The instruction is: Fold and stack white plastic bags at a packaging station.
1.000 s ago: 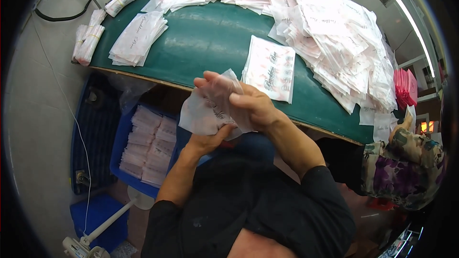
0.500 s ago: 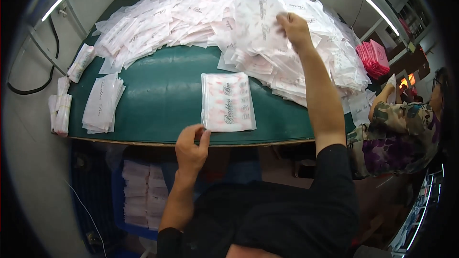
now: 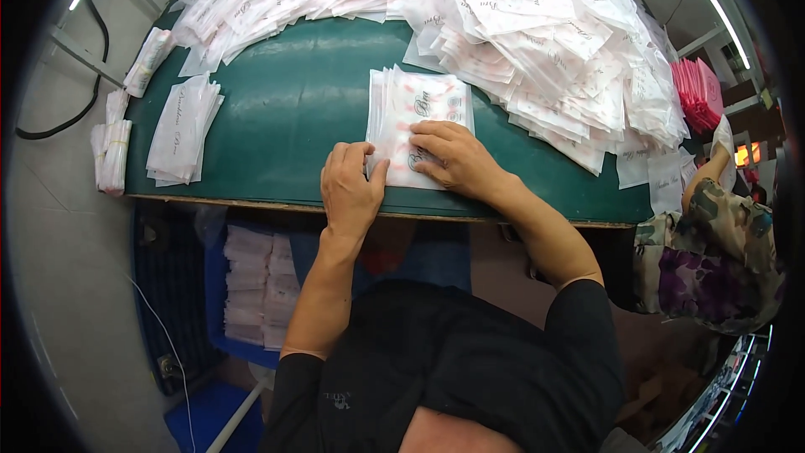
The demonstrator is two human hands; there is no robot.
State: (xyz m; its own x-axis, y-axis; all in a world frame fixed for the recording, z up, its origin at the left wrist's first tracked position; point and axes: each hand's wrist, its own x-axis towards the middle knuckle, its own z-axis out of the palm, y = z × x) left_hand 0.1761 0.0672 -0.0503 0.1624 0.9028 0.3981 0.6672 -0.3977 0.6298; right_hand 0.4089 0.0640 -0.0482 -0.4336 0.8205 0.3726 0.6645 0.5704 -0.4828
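Observation:
A stack of flat, translucent white plastic bags (image 3: 434,88) with pink marks and dark script lies near the table's front edge. My right hand (image 3: 457,158) rests on top of it, fingers slightly bent and pressing on the uppermost bag. At the stack's lower left edge is my left hand (image 3: 350,184); its thumb and forefinger touch the bags with a gap between them, while the other fingers curl. Behind and to the right spreads a big heap of similar bags (image 3: 545,67).
On the green table (image 3: 285,101), a smaller bag pile (image 3: 180,134) lies left, beside rolled bundles (image 3: 111,155). Pink packages (image 3: 696,94) stand far right. Below the table is a blue crate (image 3: 215,285) with bags. Someone in camouflage-patterned clothing (image 3: 713,268) sits at right.
My right hand has come down from the far heap onto the stack, and the bag it held is no longer in the air. My left hand has shifted up along the stack's left edge. The view has tilted downward.

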